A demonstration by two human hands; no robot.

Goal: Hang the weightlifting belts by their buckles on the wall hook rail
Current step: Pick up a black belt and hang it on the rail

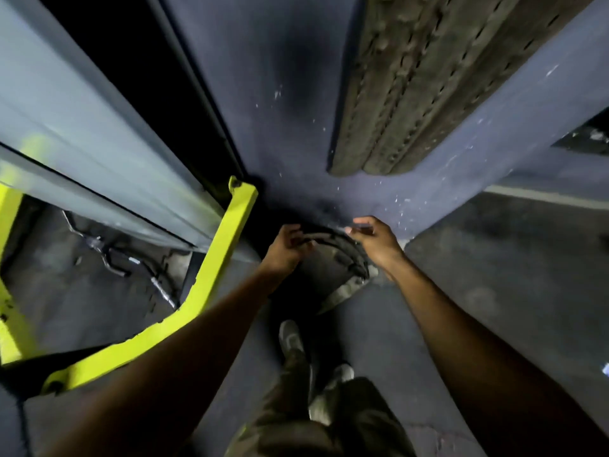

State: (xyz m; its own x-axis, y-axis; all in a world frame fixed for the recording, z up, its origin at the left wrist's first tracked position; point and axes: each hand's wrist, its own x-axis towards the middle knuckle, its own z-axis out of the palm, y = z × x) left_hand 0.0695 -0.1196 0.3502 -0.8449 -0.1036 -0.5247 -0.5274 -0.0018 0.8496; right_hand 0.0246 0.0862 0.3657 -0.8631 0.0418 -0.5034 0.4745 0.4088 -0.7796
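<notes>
A dark weightlifting belt [346, 258] curls in a loop low down by the foot of the blue wall [290, 110], its lighter end drooping toward the floor. My left hand [286, 249] grips the belt's upper left edge. My right hand [375, 240] pinches the belt's upper right part against the wall. Two worn leather belts [418, 87] hang flat on the wall above, their tips ending near mid-frame. The hook rail and the buckles are out of sight.
A yellow machine frame [211, 278] stands close on the left, beside a grey panel [99, 143]. Cable handles [131, 262] lie on the floor behind it. My feet [293, 341] stand on dark rubber flooring [494, 291].
</notes>
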